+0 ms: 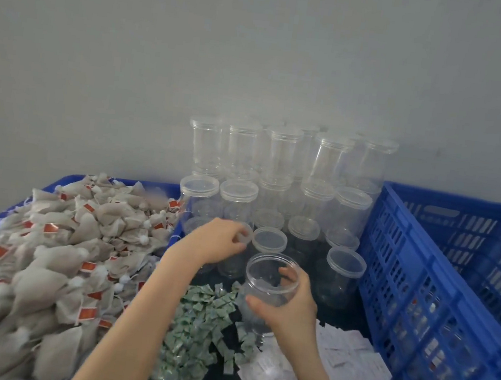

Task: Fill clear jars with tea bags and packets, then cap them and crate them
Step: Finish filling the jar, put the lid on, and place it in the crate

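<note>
While right hand: right hand [287,306] grips open jar [271,281]
left hand: left hand [221,242] pinches lid [245,236] at capped jars [279,174]
tea bags: tea bags [49,248] heaped left
crate: crate [451,275] right

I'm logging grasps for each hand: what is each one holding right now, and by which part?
Right hand grips the open jar round its upper wall. Left hand pinches a clear lid at its edge.

Bare forearms (sleeveless); ringless left hand [221,242]
</note>
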